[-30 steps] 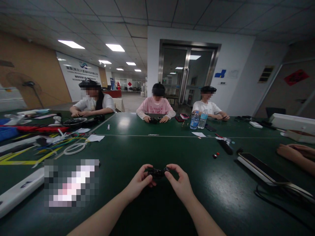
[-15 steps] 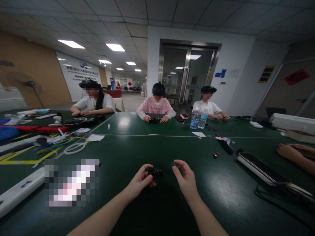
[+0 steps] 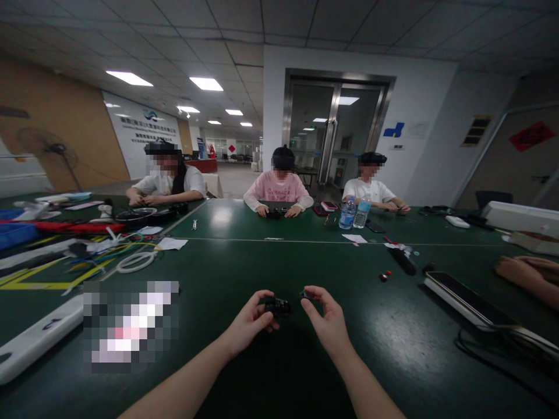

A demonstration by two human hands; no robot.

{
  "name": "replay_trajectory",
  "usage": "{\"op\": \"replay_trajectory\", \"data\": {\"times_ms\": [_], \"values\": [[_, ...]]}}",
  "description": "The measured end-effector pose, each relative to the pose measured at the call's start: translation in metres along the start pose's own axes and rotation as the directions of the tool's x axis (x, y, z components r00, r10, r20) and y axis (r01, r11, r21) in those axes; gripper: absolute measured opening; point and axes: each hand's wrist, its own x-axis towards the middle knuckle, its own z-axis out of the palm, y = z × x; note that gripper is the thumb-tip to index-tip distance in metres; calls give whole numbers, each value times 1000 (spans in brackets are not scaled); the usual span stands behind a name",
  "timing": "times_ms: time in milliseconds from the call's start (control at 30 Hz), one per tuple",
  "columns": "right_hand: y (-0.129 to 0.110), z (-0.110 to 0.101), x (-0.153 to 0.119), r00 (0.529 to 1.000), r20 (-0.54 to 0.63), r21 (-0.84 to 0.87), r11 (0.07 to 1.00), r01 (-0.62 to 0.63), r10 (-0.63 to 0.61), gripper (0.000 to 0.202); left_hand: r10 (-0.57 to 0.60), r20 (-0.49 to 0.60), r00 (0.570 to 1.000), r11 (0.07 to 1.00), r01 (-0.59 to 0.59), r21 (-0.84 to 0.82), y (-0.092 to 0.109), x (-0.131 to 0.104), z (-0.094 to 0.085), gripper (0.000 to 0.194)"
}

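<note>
A small black device (image 3: pixel 279 306) is pinched between the thumb and fingers of my left hand (image 3: pixel 250 321), above the dark green table (image 3: pixel 271 372). To its right, my right hand (image 3: pixel 326 317) grips a small dark part (image 3: pixel 305 295) between thumb and index finger. A short gap separates the part from the device. The fine details of both are too dark and small to make out.
Small red and black pieces (image 3: pixel 384 276) lie to the right, before a black strip (image 3: pixel 402 261). Farther right are a flat device (image 3: pixel 469 299) with cables and a person's hands (image 3: pixel 522 272). Two bottles (image 3: pixel 354 213) stand at the back. A white bar (image 3: pixel 41 337) and cables lie left.
My right hand has moved slightly left with the small dark part, closer to the black device. My left hand has barely moved.
</note>
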Motion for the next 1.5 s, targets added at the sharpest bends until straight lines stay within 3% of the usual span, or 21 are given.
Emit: {"op": "replay_trajectory", "data": {"times_ms": [167, 367, 567, 733, 1100, 1333, 1500], "values": [[-7, 5, -3, 993, 115, -49, 998, -33, 39, 24, 19, -5, 1000, 1000, -19, 0, -3, 3, 0, 42], [-11, 16, -7, 975, 219, -48, 998, 38, -26, 17, 35, -2, 999, 999, -35, -29, -5, 5, 2, 43], [-8, 24, -8, 956, 286, -114, 993, -41, 72, 21, 30, 10, 999, 993, -29, -112, -4, 5, 3, 43], [-4, 27, -8, 949, 296, -102, 991, -81, 108, 20, 16, 9, 1000, 988, -14, -151, -5, 4, 2, 42], [-10, 20, -10, 949, 306, -87, 995, -45, 70, 33, -2, -31, 1000, 986, -3, -164, -6, 2, -1, 45], [-7, 22, -9, 956, 290, -53, 998, -26, 40, 27, 36, -24, 999, 989, -39, -145, -6, 3, 1, 68], [-7, 21, -9, 955, 297, -29, 1000, -10, 18, 25, 19, -10, 1000, 991, -20, -134, -7, 4, -1, 60]]}}
